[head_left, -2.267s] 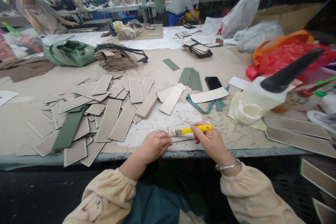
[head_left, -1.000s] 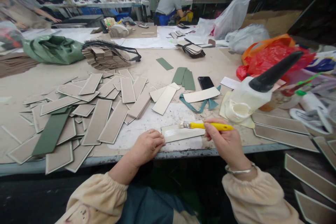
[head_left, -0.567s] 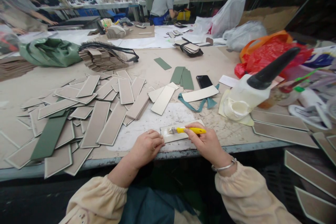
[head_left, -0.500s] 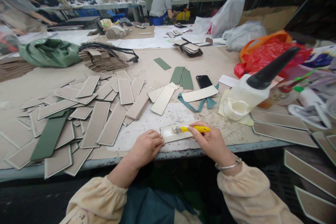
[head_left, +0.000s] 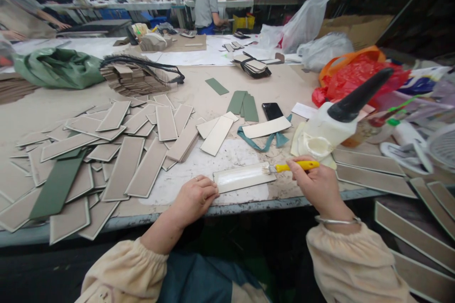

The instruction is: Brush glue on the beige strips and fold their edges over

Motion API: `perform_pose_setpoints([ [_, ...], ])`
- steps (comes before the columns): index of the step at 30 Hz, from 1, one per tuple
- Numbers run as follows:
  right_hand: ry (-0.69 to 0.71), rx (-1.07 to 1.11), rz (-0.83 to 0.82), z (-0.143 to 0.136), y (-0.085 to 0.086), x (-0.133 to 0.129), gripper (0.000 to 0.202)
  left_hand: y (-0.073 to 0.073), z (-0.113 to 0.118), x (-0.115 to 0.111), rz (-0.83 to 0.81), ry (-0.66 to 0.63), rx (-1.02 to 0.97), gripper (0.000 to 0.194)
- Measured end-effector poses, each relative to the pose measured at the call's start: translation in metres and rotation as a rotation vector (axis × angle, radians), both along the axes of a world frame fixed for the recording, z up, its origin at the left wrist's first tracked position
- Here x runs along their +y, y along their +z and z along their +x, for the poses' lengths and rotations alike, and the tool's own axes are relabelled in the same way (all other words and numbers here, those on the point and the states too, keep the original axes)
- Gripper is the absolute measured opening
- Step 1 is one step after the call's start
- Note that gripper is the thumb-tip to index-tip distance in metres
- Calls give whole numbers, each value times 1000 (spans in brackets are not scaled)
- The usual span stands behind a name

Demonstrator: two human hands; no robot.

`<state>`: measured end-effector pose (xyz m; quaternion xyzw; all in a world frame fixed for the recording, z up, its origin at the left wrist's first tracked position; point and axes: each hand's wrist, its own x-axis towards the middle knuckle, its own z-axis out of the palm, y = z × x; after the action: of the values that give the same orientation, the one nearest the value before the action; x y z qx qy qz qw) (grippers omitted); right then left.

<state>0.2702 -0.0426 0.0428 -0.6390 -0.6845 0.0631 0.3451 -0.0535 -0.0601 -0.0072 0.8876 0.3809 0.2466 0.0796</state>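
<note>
My right hand is closed around the yellow handle of a paintbrush. The bristles rest near the right end of a pale rectangular strip lying by the table's front edge. A glossy white wet film covers much of that strip's upper face. With its fingers bent together, my left hand pins the strip at the left end. Right of the brush stands a white plastic bottle with a black top and a side opening crusted with pale residue.
Many beige strips lie heaped on the left, with a dark green strip among them. Behind the work are green pieces, a black phone and a teal ribbon. More strips sit at right. A co-worker is in the background.
My right hand has drawn the brush rightward along the strip, and the wet white film now reaches farther right. My left hand stays at the strip's left end.
</note>
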Motion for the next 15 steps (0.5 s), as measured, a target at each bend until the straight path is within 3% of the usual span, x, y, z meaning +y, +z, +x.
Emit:
perform_pose_setpoints([
  [4,-14,202,-42,-12,4,-7,35,-2,-1,-1,-21,6,-6,16],
  [9,138,624,-250,-54,-2,-18,34,-2,-2,-1,-20,0,-6,15],
  [15,296,615,-379,-85,-20,-20,34,2,0,1,23,-15,9,20],
])
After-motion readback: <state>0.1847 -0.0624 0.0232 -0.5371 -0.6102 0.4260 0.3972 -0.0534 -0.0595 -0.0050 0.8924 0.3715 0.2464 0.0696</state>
